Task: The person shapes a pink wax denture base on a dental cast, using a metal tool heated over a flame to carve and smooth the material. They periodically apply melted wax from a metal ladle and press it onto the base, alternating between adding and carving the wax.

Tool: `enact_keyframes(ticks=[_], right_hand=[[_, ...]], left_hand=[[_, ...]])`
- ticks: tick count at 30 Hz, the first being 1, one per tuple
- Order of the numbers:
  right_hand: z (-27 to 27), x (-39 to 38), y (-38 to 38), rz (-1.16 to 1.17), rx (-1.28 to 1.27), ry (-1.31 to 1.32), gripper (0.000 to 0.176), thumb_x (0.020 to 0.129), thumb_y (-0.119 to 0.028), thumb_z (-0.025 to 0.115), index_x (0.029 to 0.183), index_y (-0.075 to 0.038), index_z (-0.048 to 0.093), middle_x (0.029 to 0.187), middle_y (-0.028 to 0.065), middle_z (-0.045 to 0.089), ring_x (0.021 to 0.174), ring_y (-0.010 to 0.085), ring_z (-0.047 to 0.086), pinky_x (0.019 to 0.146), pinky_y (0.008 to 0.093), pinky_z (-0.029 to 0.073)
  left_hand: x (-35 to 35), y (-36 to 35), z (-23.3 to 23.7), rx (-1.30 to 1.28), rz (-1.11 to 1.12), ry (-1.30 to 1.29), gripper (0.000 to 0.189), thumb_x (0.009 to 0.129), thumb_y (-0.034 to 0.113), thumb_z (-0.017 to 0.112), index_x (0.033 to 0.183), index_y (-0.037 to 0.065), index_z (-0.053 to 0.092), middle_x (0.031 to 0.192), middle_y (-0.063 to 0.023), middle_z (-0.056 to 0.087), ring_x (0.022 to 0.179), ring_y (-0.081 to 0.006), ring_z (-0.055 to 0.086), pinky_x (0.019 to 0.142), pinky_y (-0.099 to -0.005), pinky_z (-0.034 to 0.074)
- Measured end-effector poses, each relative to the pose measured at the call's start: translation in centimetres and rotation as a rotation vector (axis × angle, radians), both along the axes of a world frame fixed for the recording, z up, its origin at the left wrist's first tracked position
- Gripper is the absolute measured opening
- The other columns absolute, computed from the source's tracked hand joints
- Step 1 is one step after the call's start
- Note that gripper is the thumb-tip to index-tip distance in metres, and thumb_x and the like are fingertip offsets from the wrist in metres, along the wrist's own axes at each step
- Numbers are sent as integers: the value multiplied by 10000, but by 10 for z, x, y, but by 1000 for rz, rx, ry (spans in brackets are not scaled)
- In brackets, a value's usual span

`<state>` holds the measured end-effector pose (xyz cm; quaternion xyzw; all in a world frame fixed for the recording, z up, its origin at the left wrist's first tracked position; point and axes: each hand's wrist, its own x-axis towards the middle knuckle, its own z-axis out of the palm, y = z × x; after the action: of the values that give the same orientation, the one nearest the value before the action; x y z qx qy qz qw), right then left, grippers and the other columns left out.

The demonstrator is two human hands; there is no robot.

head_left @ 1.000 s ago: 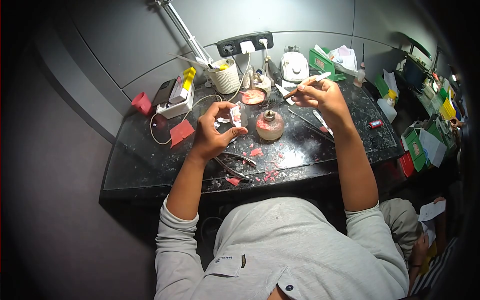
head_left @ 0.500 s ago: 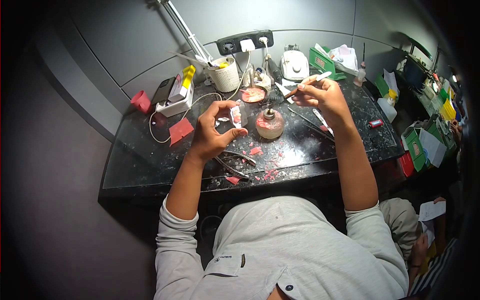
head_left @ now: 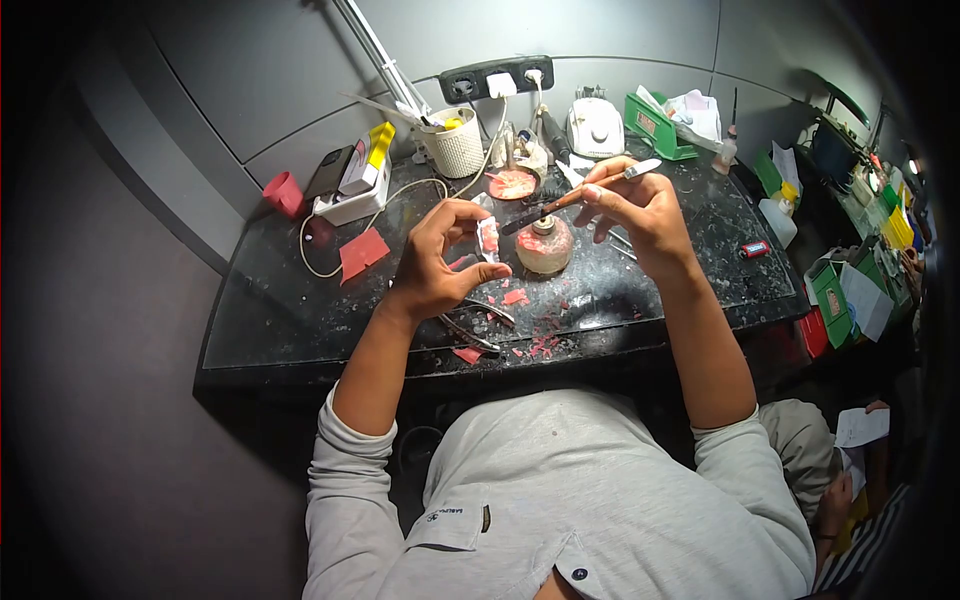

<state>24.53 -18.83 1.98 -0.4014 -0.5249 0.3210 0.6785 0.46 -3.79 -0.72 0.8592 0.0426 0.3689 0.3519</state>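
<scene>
My left hand (head_left: pixel 437 255) is closed around a white dental cast (head_left: pixel 487 238) with pink wax on it, gripped between thumb and fingers. Between the fingertips of my right hand (head_left: pixel 640 215) is a wax knife (head_left: pixel 570 200) with a brown handle, a pale rear end and a dark blade. The blade points left and reaches close to the cast; whether it touches cannot be made out. Just below the blade stands a round glass spirit burner (head_left: pixel 545 247) with a metal neck. Behind it lies a round dish of pink wax (head_left: pixel 512 183).
A pink wax sheet (head_left: pixel 364 256) lies at left, near a white box (head_left: pixel 358 200) and a red cup (head_left: pixel 285 196). Pliers (head_left: pixel 470 333) and wax scraps (head_left: pixel 516 297) are in front. A woven pot (head_left: pixel 453 145) and white device (head_left: pixel 595 128) stand behind. Another person's hand (head_left: pixel 836 497) shows at right.
The wax knife has swung left over the burner, bringing its blade close to the cast. My left hand has moved slightly right and turned the cast.
</scene>
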Motion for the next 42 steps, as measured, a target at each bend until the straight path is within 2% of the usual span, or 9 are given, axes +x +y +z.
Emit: enact_keyframes(ticks=[2,14,26,42], right_hand=[[0,-3,0,-2,-11,-30,173,916,-140,719,1006,-23,627,893,100,718,707,132,686,516,222,487],[-6,-4,6,7,-32,-15,152,904,-105,736,976,9,666,811,52,692,597,56,583,468,170,404],[-5,-8,5,-18,-14,-6,153,902,-122,746,966,-1,676,778,24,679,585,23,553,464,157,364],[-6,-5,5,-37,-12,-8,142,901,-105,741,972,-6,669,766,26,671,563,30,550,458,163,369]], left_hand=[[1,-1,-2,-1,-21,10,601,700,69,903,1183,-16,555,1135,-85,594,1023,-135,629,952,-304,515],[3,-6,-2,-47,-96,16,595,711,48,890,1193,-25,549,1144,-95,581,1016,-125,615,941,-297,519],[4,-6,-3,-57,-88,41,593,718,51,888,1195,-26,546,1144,-89,571,1039,-139,620,953,-304,520],[3,-6,-3,-76,-112,44,607,724,49,883,1214,-32,534,1174,-105,563,1065,-144,609,967,-304,514]])
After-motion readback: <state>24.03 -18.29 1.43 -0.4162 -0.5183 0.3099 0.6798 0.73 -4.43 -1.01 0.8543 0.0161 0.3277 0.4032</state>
